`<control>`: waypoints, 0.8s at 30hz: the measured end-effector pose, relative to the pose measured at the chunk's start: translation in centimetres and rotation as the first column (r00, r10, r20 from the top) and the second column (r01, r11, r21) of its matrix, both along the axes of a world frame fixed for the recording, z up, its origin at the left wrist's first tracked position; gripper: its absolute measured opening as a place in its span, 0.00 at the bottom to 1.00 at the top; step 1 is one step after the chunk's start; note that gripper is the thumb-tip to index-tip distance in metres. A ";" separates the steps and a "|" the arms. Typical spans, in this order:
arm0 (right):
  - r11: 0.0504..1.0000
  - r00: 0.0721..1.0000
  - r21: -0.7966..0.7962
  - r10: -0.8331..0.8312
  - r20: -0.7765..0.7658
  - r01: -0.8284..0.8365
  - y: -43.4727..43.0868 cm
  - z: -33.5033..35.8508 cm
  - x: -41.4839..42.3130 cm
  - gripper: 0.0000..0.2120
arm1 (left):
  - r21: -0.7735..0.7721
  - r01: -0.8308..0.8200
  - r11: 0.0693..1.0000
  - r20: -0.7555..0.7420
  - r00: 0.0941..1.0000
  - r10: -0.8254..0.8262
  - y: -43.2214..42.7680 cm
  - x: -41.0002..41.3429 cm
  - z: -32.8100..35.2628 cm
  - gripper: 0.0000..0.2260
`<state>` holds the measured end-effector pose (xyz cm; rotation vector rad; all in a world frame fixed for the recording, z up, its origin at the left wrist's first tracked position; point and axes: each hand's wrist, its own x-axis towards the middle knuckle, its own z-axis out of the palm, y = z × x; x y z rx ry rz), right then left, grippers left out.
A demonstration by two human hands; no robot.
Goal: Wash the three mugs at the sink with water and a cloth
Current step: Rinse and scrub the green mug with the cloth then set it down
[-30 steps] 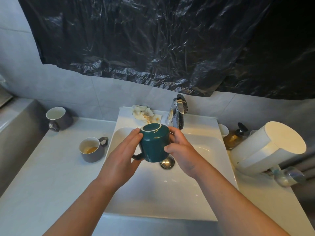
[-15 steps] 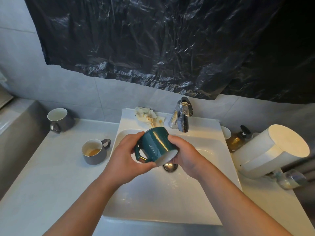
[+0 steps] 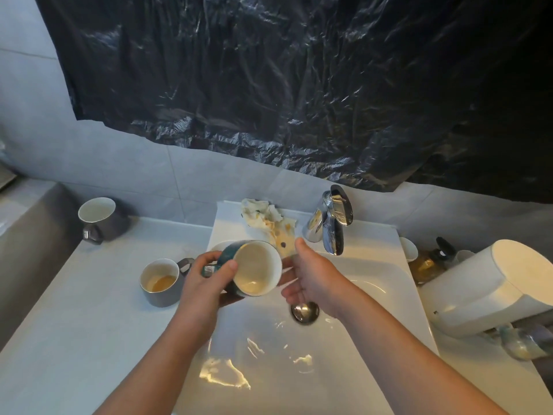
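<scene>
One of three mugs in hand | sink (image 3: 374, 283) wet | teal mug (image 3: 257, 271) tilted over its left side, gripped by left hand (image 3: 206, 283) | right hand (image 3: 314, 277) relaxed, empty, just beside | judged: washing first mug; next wants the far cloth (image 3: 266, 218).

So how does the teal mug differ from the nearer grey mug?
The teal mug is tilted, gripped by the left hand over the sink; the nearer grey mug stands upright on the counter. The teal mug looks empty; the nearer grey mug holds brownish liquid. Both have pale insides.
</scene>
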<state>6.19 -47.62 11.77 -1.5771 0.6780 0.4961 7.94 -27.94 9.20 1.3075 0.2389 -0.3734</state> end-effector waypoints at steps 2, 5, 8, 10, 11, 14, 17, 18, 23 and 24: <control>0.995 0.996 -0.098 -0.027 0.084 0.035 -0.2 -0.4 2.3 0.24 | 0.022 -0.058 0.998 -0.013 0.998 0.059 0.3 1.3 -0.4 0.12; 0.883 0.963 -0.464 0.179 0.201 -0.068 -0.2 -2.3 6.0 0.17 | 0.070 -0.099 0.993 0.005 0.995 0.099 0.3 2.5 -0.3 0.12; 0.700 0.881 -0.705 0.399 0.256 -0.112 0.5 -3.6 8.8 0.23 | 0.078 -0.137 0.987 -0.021 0.990 0.139 0.2 3.0 -0.9 0.11; 0.633 0.855 -0.756 0.473 0.211 -0.164 0.7 -5.0 10.0 0.26 | 0.072 -0.161 0.984 -0.039 0.986 0.164 0.1 3.1 -1.4 0.10; 0.597 0.855 -0.782 0.488 0.175 -0.181 0.7 -5.6 10.4 0.26 | 0.064 -0.174 0.983 -0.049 0.983 0.178 0.1 3.0 -1.6 0.10; 0.569 0.872 -0.813 0.453 0.184 -0.124 0.7 -6.9 10.5 0.13 | 0.051 -0.190 0.980 -0.059 0.979 0.193 0.1 2.8 -2.3 0.12; 0.711 0.896 -0.700 0.351 0.273 -0.065 0.9 -6.5 8.4 0.04 | 0.030 -0.181 0.983 -0.037 0.983 0.182 0.2 2.4 -2.6 0.16; 0.775 0.904 -0.630 0.300 0.304 -0.045 1.0 -6.1 7.2 0.05 | 0.024 -0.183 0.983 -0.027 0.983 0.183 0.2 2.2 -2.6 0.17; 0.986 0.960 -0.114 -0.089 0.267 0.123 0.8 -4.9 -0.5 0.04 | 0.003 -0.221 0.975 -0.023 0.975 0.221 -0.3 0.4 -2.5 0.28; 0.988 0.962 -0.049 -0.129 0.241 0.145 0.5 -4.7 -2.0 0.05 | 0.006 -0.221 0.975 -0.015 0.975 0.221 -0.5 -0.2 -2.4 0.28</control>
